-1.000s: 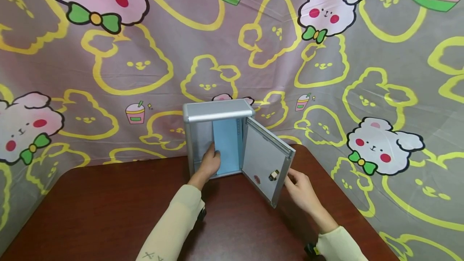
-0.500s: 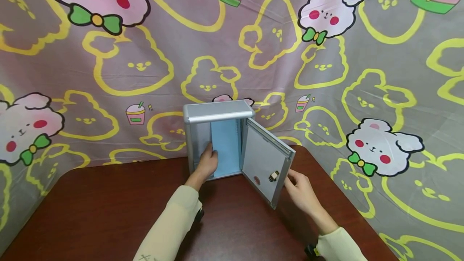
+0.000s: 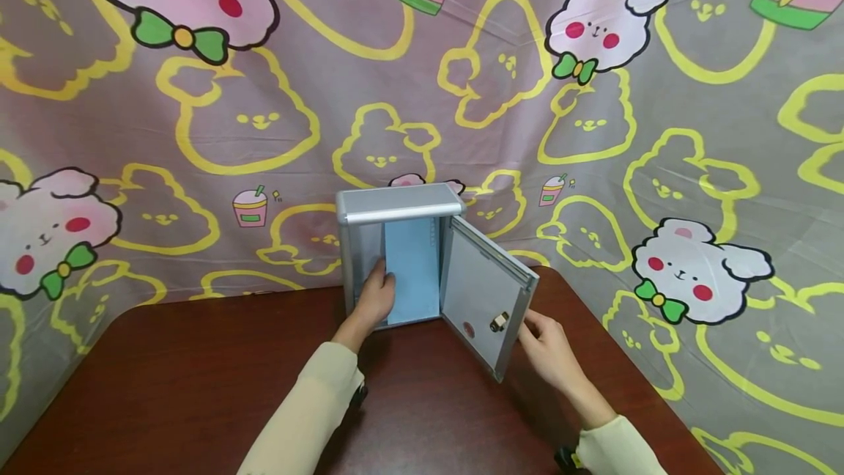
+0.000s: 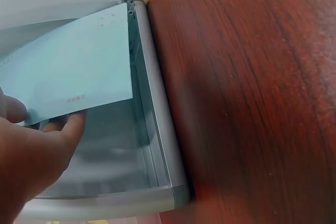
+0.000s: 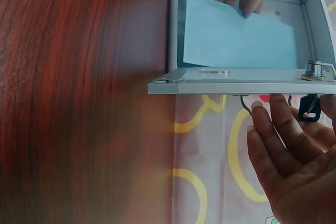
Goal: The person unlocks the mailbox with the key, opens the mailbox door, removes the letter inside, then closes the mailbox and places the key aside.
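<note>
A grey metal lockbox (image 3: 398, 201) stands with its door (image 3: 484, 292) swung out to the right. Inside it is a light-blue envelope (image 3: 412, 270), and my left hand (image 3: 374, 299) pinches its near edge between thumb and fingers. The left wrist view shows small red print along that envelope's edge (image 4: 68, 72). Behind the door, my right hand (image 3: 554, 350) is close to the outer face. In the right wrist view a key (image 5: 310, 108) sits between thumb and index finger, the other fingers loosely extended; I cannot tell whether it is gripped.
The dark red-brown table (image 3: 198, 387) carries the box near its back edge. A cartoon-patterned curtain (image 3: 290, 94) hangs close behind and to the right. A lock cam (image 3: 499, 322) and a round reddish mark (image 3: 469, 330) show on the door's inner face.
The envelope has shifted slightly left inside the box, with my left hand moving along with it. The door and my right hand have stayed in about the same place.
</note>
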`<action>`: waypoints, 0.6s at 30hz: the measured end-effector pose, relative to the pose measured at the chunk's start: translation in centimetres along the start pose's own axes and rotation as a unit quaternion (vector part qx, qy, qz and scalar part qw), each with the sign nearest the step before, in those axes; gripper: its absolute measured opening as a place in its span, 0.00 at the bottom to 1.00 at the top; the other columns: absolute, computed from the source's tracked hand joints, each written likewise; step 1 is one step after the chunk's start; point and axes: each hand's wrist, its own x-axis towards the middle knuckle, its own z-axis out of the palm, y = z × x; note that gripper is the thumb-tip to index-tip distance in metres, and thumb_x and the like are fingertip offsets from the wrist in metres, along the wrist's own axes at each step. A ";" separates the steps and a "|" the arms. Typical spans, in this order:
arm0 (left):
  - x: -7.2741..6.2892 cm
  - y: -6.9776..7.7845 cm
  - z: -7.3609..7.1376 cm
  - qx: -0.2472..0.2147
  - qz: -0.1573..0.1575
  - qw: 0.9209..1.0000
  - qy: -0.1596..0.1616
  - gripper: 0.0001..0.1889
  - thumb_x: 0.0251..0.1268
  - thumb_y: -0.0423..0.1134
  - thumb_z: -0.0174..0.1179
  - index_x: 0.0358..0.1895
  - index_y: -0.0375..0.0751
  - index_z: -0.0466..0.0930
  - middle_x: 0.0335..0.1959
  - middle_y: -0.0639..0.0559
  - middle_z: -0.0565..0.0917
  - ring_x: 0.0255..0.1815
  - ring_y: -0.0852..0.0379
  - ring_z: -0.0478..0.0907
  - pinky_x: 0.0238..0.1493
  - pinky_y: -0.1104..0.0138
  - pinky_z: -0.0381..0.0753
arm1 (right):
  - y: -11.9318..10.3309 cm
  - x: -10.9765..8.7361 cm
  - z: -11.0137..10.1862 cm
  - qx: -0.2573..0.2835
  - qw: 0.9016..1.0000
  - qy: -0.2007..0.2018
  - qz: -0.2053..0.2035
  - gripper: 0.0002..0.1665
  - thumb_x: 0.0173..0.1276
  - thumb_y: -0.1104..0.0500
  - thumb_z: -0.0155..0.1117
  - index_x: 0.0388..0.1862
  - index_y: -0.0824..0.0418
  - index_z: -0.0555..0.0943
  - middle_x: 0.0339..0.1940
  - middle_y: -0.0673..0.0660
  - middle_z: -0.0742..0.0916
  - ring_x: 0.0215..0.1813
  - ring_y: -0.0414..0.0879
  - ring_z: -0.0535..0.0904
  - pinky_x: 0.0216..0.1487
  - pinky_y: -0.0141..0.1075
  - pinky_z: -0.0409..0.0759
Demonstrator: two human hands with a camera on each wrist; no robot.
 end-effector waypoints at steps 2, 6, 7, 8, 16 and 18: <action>0.0 0.1 0.0 -0.005 0.007 1.000 0.001 0.30 0.85 0.40 0.36 0.83 0.35 0.46 0.82 0.33 0.52 0.82 0.38 0.48 0.79 0.44 0.54 | 0.0 0.0 0.0 -0.004 1.000 0.001 -0.001 0.13 0.79 0.50 0.60 0.47 0.54 0.89 0.34 0.48 0.91 0.36 0.37 0.85 0.37 0.32 0.80; -0.2 0.2 -0.1 -0.013 0.023 1.000 0.007 0.28 0.84 0.38 0.37 0.81 0.34 0.52 0.80 0.32 0.57 0.81 0.37 0.51 0.78 0.43 0.56 | 0.0 0.1 -0.1 -0.007 1.000 0.001 -0.001 0.13 0.79 0.50 0.59 0.46 0.53 0.88 0.33 0.47 0.91 0.35 0.38 0.83 0.35 0.32 0.79; -0.2 0.2 0.0 -0.015 0.023 1.000 0.008 0.28 0.84 0.38 0.37 0.81 0.33 0.52 0.80 0.33 0.57 0.81 0.37 0.51 0.78 0.43 0.56 | 0.0 0.1 -0.1 -0.006 1.000 0.002 -0.001 0.13 0.79 0.50 0.60 0.46 0.53 0.88 0.32 0.47 0.91 0.34 0.38 0.83 0.35 0.32 0.79; -0.3 0.2 0.0 -0.017 0.026 0.999 0.009 0.28 0.84 0.38 0.38 0.80 0.33 0.53 0.80 0.32 0.57 0.81 0.37 0.51 0.78 0.43 0.56 | -0.1 0.1 0.0 -0.006 1.000 0.001 -0.001 0.13 0.79 0.51 0.60 0.46 0.54 0.88 0.32 0.47 0.91 0.34 0.38 0.82 0.34 0.32 0.78; -0.9 0.4 0.0 -0.032 0.032 0.999 0.017 0.24 0.83 0.36 0.39 0.76 0.33 0.61 0.74 0.33 0.67 0.75 0.38 0.63 0.73 0.43 0.64 | -0.3 0.0 0.1 -0.001 1.000 -0.002 0.003 0.13 0.79 0.50 0.60 0.46 0.54 0.89 0.33 0.47 0.91 0.36 0.38 0.83 0.36 0.31 0.78; -1.0 0.5 -0.1 -0.031 0.034 0.999 0.016 0.24 0.83 0.36 0.39 0.76 0.33 0.61 0.75 0.33 0.67 0.75 0.38 0.62 0.74 0.44 0.64 | -0.3 0.0 0.1 -0.002 1.000 -0.001 0.004 0.13 0.79 0.51 0.59 0.46 0.54 0.89 0.33 0.48 0.91 0.35 0.39 0.83 0.35 0.31 0.78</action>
